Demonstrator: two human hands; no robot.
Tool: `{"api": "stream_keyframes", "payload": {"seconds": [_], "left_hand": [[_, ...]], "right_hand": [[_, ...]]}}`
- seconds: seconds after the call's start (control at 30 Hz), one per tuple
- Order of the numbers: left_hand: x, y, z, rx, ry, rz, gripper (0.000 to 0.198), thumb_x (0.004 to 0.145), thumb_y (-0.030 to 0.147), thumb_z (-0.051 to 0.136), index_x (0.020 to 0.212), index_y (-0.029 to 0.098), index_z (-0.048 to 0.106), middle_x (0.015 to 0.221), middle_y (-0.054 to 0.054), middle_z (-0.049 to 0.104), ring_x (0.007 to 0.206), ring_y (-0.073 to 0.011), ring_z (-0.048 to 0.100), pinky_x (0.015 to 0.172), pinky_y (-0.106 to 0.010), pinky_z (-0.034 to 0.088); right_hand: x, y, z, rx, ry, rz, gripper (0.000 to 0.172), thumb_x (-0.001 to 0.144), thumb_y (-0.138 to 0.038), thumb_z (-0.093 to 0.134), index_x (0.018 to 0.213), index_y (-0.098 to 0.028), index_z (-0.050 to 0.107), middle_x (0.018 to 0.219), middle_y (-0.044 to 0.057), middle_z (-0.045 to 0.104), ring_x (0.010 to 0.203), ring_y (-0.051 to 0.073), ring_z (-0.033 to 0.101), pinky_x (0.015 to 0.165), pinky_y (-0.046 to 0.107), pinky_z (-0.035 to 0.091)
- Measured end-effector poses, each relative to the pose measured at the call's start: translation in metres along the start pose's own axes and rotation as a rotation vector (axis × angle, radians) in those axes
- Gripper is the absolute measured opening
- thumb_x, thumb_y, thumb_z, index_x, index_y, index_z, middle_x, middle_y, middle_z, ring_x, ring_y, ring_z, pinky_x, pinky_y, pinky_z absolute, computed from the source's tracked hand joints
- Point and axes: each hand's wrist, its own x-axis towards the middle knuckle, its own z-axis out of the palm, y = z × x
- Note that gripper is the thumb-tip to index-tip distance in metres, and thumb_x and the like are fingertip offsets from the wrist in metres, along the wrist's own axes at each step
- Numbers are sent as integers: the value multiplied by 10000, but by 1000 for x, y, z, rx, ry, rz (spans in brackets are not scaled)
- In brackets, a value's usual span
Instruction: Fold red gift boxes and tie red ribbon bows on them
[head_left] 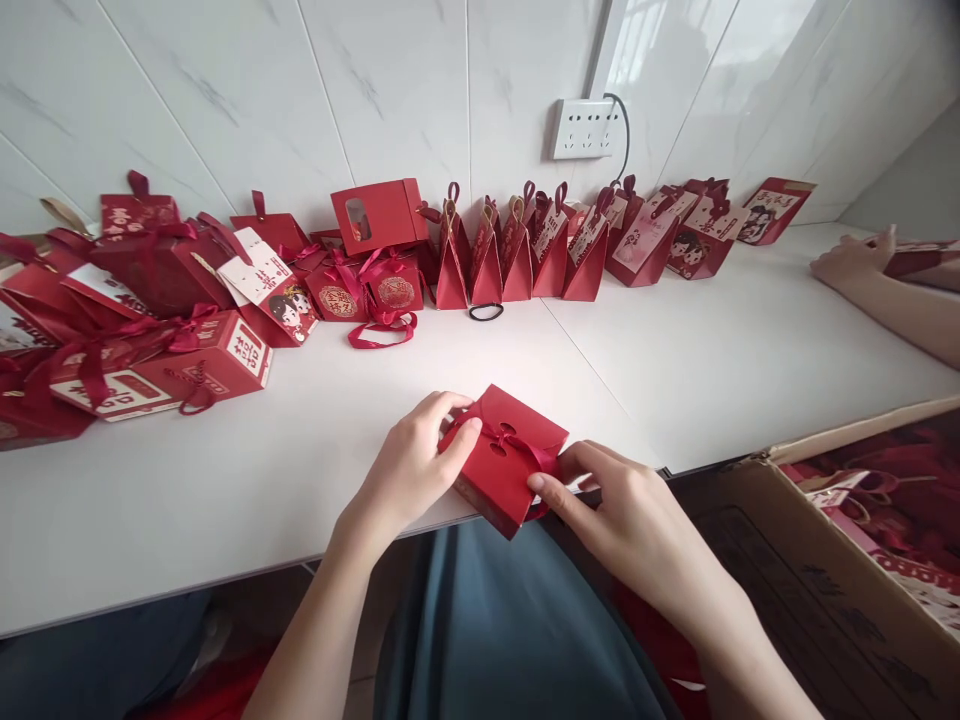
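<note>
1. Resting at the near edge of the white table [225, 480], the small red paper gift box [504, 470] sits tilted between the two hands, its near corner hanging past the table's rim.
2. The left hand [416, 465] grips the box's left side, with the fingers curled over the far top edge and the thumb pressed on the lid.
3. The right hand [626, 515] holds the box's right side with half-closed fingers, thumb and forefinger pinching near the right corner.
4. The box is plain matte red, with a folded lid, small cut-outs in the flap and a thin dark red ribbon [517, 440] across the top.
5. A row of red pyramid-shaped boxes [517, 255] stands along the far wall, and a heap of red ribboned boxes [150, 300] lies far left.
6. An open brown cardboard carton [757, 480] stands near right, and another person's hand [851, 262] rests on the table far right.
</note>
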Motion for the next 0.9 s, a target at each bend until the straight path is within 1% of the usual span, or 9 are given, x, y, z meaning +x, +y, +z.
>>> {"api": "stream_keyframes", "payload": {"seconds": [0.07, 0.13, 0.23, 0.3, 0.4, 0.53, 0.63, 0.7, 0.9], "left_hand": [[-9, 2, -4, 33, 14, -86, 254, 873, 443, 488, 960, 214, 553, 927, -27, 650, 825, -187, 612, 696, -285, 467], [-16, 1, -8, -5, 4, -163, 272, 848, 487, 518, 826, 216, 505, 762, 14, 594, 682, -153, 567, 594, -253, 422], [-22, -4, -15, -183, -100, -252, 404, 832, 545, 520, 659, 208, 378, 553, 62, 401, 486, -96, 405, 475, -221, 312], [-23, -7, -18, -314, -178, -281, 466, 837, 578, 488, 609, 205, 324, 490, 72, 311, 435, -81, 319, 450, -224, 256], [-22, -11, -23, -426, -223, -281, 509, 834, 598, 477, 576, 198, 298, 493, 64, 289, 451, -71, 279, 462, -230, 220], [-20, -19, -26, -447, -323, -259, 492, 810, 568, 542, 569, 179, 362, 544, 49, 314, 497, -69, 287, 477, -228, 207], [-18, -27, -25, -490, -377, -217, 468, 811, 523, 562, 559, 181, 364, 520, 60, 281, 468, -59, 252, 454, -225, 173], [-17, -32, -24, -518, -377, -184, 461, 812, 499, 571, 556, 183, 355, 515, 65, 265, 459, -54, 228, 446, -222, 158], [-14, -41, -19, -568, -337, -109, 481, 800, 522, 592, 554, 179, 360, 532, 60, 275, 480, -58, 222, 466, -229, 171]], "right_hand": [[6, 3, -1, 99, -25, 12, 335, 888, -517, 498, 767, -213, 572, 802, 26, 684, 690, 180, 622, 624, 293, 440], [14, 6, -3, 213, -80, 4, 309, 894, -485, 505, 766, -213, 577, 788, 14, 678, 708, 167, 625, 634, 276, 442], [28, 13, -6, 366, -163, -19, 302, 883, -470, 537, 743, -203, 562, 752, 1, 646, 701, 147, 602, 629, 255, 426], [37, 17, -6, 466, -222, -19, 329, 862, -493, 565, 726, -194, 546, 711, -9, 602, 662, 133, 559, 607, 247, 402], [45, 22, -4, 597, -300, -16, 372, 835, -528, 593, 709, -183, 534, 678, -16, 550, 639, 119, 499, 597, 243, 370], [46, 26, -1, 762, -348, -25, 393, 814, -537, 627, 701, -173, 534, 683, -7, 551, 659, 119, 494, 642, 253, 379], [44, 30, 2, 829, -377, 0, 395, 781, -522, 678, 690, -172, 518, 620, -35, 495, 574, 95, 425, 560, 239, 323], [43, 34, 3, 838, -396, 18, 386, 778, -509, 688, 696, -170, 522, 594, -47, 464, 541, 86, 383, 528, 235, 281], [46, 44, 0, 792, -374, 20, 376, 791, -482, 687, 674, -162, 527, 617, -38, 473, 578, 95, 392, 551, 251, 266]]}}
